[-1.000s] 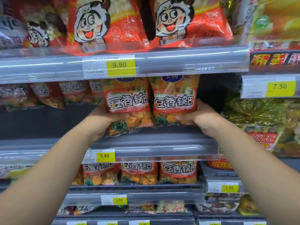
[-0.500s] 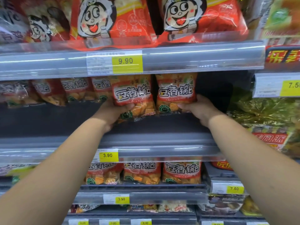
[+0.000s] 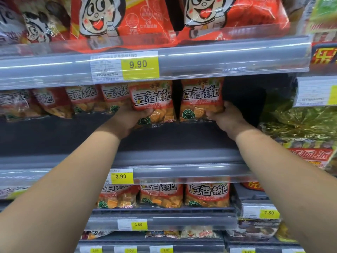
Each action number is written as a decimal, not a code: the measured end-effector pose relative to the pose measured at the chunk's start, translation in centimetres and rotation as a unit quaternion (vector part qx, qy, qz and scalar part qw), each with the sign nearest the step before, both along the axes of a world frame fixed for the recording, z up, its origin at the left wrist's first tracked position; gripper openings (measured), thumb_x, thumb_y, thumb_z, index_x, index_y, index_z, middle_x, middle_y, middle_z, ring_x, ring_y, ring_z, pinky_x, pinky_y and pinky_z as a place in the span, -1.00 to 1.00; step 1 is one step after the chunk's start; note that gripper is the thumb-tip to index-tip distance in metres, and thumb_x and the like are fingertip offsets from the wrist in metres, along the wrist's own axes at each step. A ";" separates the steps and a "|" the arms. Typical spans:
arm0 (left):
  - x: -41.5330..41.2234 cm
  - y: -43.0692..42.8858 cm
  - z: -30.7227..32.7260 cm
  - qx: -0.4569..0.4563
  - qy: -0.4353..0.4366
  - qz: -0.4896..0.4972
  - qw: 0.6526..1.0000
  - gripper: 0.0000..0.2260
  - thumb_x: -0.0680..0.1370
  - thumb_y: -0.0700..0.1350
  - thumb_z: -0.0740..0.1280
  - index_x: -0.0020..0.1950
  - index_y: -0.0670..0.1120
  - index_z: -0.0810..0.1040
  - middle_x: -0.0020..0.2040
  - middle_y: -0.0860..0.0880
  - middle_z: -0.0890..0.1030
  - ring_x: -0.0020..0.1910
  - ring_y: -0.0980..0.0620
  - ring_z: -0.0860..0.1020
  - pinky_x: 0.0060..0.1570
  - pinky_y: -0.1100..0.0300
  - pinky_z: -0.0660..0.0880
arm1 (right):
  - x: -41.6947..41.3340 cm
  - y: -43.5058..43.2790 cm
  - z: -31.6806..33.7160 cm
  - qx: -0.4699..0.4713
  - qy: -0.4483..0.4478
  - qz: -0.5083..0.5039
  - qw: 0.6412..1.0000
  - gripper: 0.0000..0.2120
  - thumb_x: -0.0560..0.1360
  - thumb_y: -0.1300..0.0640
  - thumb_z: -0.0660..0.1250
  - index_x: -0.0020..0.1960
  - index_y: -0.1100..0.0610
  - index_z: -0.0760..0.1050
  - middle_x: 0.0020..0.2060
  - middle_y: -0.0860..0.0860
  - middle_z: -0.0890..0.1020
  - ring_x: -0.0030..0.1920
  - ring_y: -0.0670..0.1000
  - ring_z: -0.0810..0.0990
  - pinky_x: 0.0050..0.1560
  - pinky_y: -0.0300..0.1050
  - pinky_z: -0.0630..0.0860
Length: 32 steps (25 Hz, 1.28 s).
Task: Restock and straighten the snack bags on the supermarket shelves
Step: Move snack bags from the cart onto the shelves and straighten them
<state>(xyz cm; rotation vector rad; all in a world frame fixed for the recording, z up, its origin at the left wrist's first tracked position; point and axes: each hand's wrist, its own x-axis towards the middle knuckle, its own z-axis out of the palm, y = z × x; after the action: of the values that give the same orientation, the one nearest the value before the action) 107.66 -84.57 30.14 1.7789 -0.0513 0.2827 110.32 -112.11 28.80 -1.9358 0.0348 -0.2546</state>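
Within the last second both hands pushed deeper into the middle shelf [image 3: 164, 139], left hand [image 3: 127, 119] gripping the left bag [image 3: 153, 99], right hand [image 3: 226, 117] gripping the right bag [image 3: 201, 99], now level with the standing row [image 3: 82, 99], so placement looks nearly complete.

The snack bags [image 3: 151, 101] are orange with red-and-white bands. Upper bags [image 3: 120, 19] are red with cartoon faces. Price tags [image 3: 140, 67] are yellow.

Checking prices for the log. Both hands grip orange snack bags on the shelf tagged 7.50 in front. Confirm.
Wrong tag. In the head view the left hand grips one orange snack bag, the right hand the other bag, on the shelf with the 3.90 tag in front, not 7.50.
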 end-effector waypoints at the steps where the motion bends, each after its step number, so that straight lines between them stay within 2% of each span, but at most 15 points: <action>1: 0.4 0.2 -0.1 0.000 0.014 0.001 1.000 -0.72 0.49 -0.33 0.42 0.05 0.01 0.51 0.01 0.08 0.64 0.04 0.15 0.60 0.19 0.24 0.49 | 0.1 0.0 0.0 -0.006 0.001 -0.006 1.000 -0.63 0.49 0.15 0.43 0.26 0.11 0.46 0.07 -0.01 0.55 0.07 -0.02 0.50 0.08 -0.19 0.35; 2: 0.6 0.3 -0.1 0.002 0.025 0.001 1.000 -0.73 0.49 -0.30 0.43 0.04 0.02 0.52 0.07 0.03 0.63 0.13 0.07 0.57 0.30 0.13 0.44 | 0.1 0.0 0.0 -0.015 -0.002 -0.015 1.000 -0.64 0.49 0.16 0.42 0.25 0.11 0.46 0.06 -0.01 0.55 0.06 -0.02 0.50 0.07 -0.20 0.35; 3: 0.8 0.2 0.0 0.007 0.032 0.004 0.999 -0.74 0.49 -0.27 0.44 0.06 0.03 0.52 0.12 0.01 0.61 0.18 0.03 0.55 0.34 0.11 0.40 | 0.2 0.1 0.0 -0.026 -0.005 -0.023 0.999 -0.64 0.48 0.17 0.41 0.25 0.12 0.46 0.07 0.00 0.56 0.08 0.00 0.51 0.06 -0.20 0.36; 4: 1.0 0.1 0.1 0.019 0.029 0.008 0.999 -0.73 0.49 -0.25 0.44 0.12 0.01 0.53 0.13 0.01 0.59 0.19 0.03 0.53 0.30 0.21 0.41 | 0.3 0.1 0.1 -0.038 -0.007 -0.032 0.999 -0.64 0.47 0.16 0.41 0.25 0.12 0.46 0.10 0.02 0.58 0.11 0.04 0.54 0.07 -0.18 0.38; 6: 1.3 -0.5 0.0 0.055 -0.004 0.034 0.998 -0.65 0.50 -0.25 0.44 0.26 -0.09 0.50 0.13 0.02 0.57 0.16 0.06 0.53 0.05 0.49 0.41 | 0.5 0.1 0.0 -0.064 -0.005 -0.041 0.997 -0.63 0.47 0.14 0.39 0.26 0.12 0.45 0.16 0.08 0.60 0.18 0.13 0.56 0.11 -0.14 0.42; 7: 1.4 -0.7 -0.1 0.068 -0.024 0.043 0.996 -0.61 0.50 -0.24 0.45 0.31 -0.14 0.48 0.15 0.00 0.57 0.17 0.05 0.54 0.02 0.50 0.41 | 0.5 0.1 -0.1 -0.074 -0.001 -0.038 0.997 -0.61 0.48 0.14 0.38 0.28 0.13 0.43 0.18 0.10 0.59 0.20 0.15 0.55 0.13 -0.13 0.41; 11: 1.5 -0.5 -0.8 0.105 -0.044 0.044 0.993 -0.57 0.48 -0.16 0.49 0.33 -0.12 0.50 0.21 -0.09 0.62 0.24 -0.03 0.56 0.32 0.11 0.41 | 0.4 -0.2 -0.3 -0.076 -0.005 -0.037 0.996 -0.56 0.48 0.11 0.41 0.31 0.15 0.41 0.21 0.11 0.57 0.23 0.16 0.53 0.06 -0.19 0.34; 14: 1.1 0.0 -0.4 0.157 -0.045 0.045 0.985 -0.61 0.46 -0.09 0.52 0.26 0.00 0.55 0.21 -0.06 0.64 0.22 0.02 0.57 0.36 0.06 0.41 | 0.4 -0.2 -0.5 -0.051 -0.027 -0.041 0.997 -0.57 0.47 0.08 0.44 0.28 0.15 0.44 0.20 0.11 0.59 0.21 0.13 0.54 0.08 -0.19 0.36; 16: 0.8 0.0 -0.4 0.171 -0.048 0.028 0.984 -0.62 0.42 -0.13 0.55 0.19 0.05 0.55 0.18 -0.03 0.65 0.20 0.05 0.58 0.36 0.06 0.42 | 0.3 -0.3 -0.5 -0.047 -0.030 -0.045 0.997 -0.61 0.48 0.06 0.43 0.25 0.14 0.47 0.18 0.10 0.59 0.20 0.13 0.55 0.10 -0.16 0.39; 19: 1.4 0.0 -1.0 0.183 -0.054 0.058 0.980 -0.58 0.38 -0.15 0.57 0.20 -0.05 0.57 0.15 -0.03 0.65 0.18 0.04 0.59 0.33 0.04 0.44 | 0.4 -0.4 -0.5 -0.053 -0.026 -0.056 0.997 -0.64 0.48 0.05 0.43 0.23 0.12 0.48 0.16 0.11 0.60 0.19 0.15 0.55 0.13 -0.10 0.42; 23: 2.7 0.0 -1.9 0.181 -0.010 0.126 0.975 -0.35 0.23 0.13 0.54 0.28 -0.04 0.54 0.18 -0.01 0.65 0.21 0.00 0.59 0.30 -0.02 0.46 | 0.6 -0.3 -0.4 -0.070 -0.008 -0.063 0.996 -0.64 0.51 0.10 0.39 0.26 0.14 0.44 0.20 0.13 0.58 0.21 0.17 0.53 0.10 -0.14 0.38; 28: 1.8 -0.1 -1.4 0.218 -0.010 0.115 0.969 -0.42 0.34 0.08 0.56 0.30 -0.04 0.52 0.20 0.03 0.64 0.21 0.04 0.57 0.32 0.07 0.43 | 0.2 -0.3 -0.2 -0.076 0.001 -0.050 0.996 -0.65 0.53 0.13 0.35 0.28 0.16 0.43 0.21 0.15 0.56 0.22 0.19 0.52 0.07 -0.16 0.35; 30: 0.9 -0.2 -0.6 0.257 -0.003 0.106 0.961 -0.49 0.36 0.11 0.54 0.25 -0.01 0.56 0.15 0.07 0.64 0.16 0.08 0.57 0.30 0.13 0.43 | 0.1 -0.4 -0.1 -0.069 0.003 -0.041 0.997 -0.63 0.52 0.11 0.36 0.30 0.16 0.43 0.22 0.15 0.56 0.22 0.19 0.52 0.10 -0.15 0.37; 32: -0.6 -0.5 0.5 0.266 0.001 0.103 0.958 -0.61 0.39 0.09 0.53 0.16 0.05 0.57 0.15 0.03 0.66 0.15 0.07 0.58 0.28 0.11 0.45 | -0.1 -0.5 0.1 -0.042 0.015 -0.025 0.999 -0.57 0.51 0.07 0.37 0.33 0.15 0.40 0.26 0.13 0.55 0.25 0.17 0.51 0.09 -0.16 0.37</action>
<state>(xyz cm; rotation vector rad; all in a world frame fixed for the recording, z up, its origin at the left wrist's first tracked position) 107.07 -85.07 30.69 2.3260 0.0668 0.4488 110.22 -112.63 28.91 -2.0241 0.0923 -0.2641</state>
